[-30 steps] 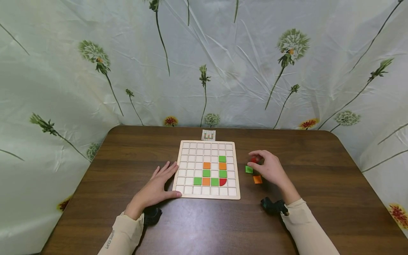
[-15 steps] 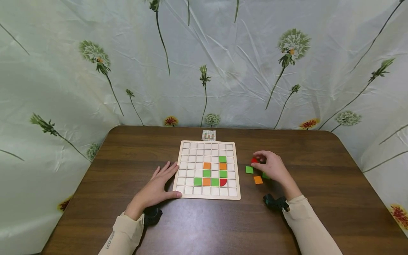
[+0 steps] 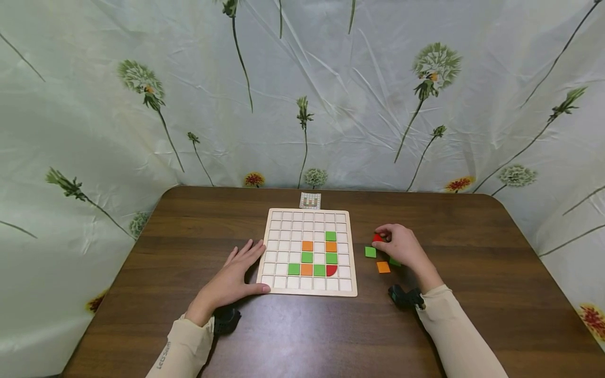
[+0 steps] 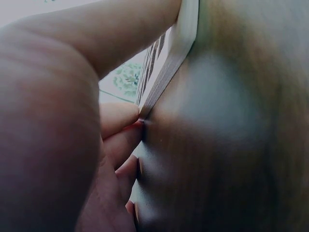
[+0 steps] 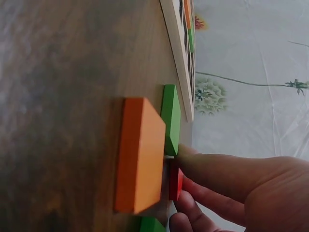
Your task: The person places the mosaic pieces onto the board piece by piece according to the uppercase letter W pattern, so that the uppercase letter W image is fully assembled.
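Note:
A square wooden grid board [image 3: 353, 252] lies on the table, with green and orange square tiles and one red rounded tile [image 3: 331, 270] in its cells. My left hand [image 3: 231, 275] rests along the board's left edge, fingers spread, thumb at the near corner. Right of the board, my right hand [image 3: 405, 249] pinches a red tile [image 3: 377, 238] between thumb and fingers, close to the tabletop. In the right wrist view this red tile [image 5: 175, 181] is partly hidden by the fingers. Beside it lie a green tile [image 3: 371, 252] and an orange tile [image 3: 383, 268]. Another green tile [image 3: 394, 262] shows partly under the hand.
A small card with a printed grid pattern [image 3: 310, 200] lies just beyond the board's far edge. Behind the brown wooden table [image 3: 454, 226] hangs a pale curtain [image 3: 359, 131] with a flower print.
My right hand has shifted slightly to the right, and more of the red tile at its fingertips shows. The second green tile has come into view beneath it. The left hand has stayed in place.

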Demonstrator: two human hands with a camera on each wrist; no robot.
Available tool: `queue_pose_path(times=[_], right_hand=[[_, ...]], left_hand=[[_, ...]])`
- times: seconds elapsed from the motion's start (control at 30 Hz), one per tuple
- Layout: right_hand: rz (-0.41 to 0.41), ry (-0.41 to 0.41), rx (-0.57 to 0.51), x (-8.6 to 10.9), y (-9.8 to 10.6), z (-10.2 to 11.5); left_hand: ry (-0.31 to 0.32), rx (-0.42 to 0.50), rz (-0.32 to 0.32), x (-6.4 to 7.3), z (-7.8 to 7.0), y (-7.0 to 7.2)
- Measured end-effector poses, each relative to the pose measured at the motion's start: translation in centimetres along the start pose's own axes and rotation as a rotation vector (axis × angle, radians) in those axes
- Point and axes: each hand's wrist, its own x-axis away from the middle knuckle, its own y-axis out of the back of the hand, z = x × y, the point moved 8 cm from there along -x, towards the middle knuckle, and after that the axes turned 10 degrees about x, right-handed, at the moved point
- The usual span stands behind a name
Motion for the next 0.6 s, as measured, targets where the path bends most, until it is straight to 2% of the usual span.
queue_pose_path(times=[0.6], right_hand=[[-0.011,-0.001,0.046,0.15,0.37,0.17]], left_hand=[[0.001,-0.002,-0.003,-0.07,0.45,-0.08]])
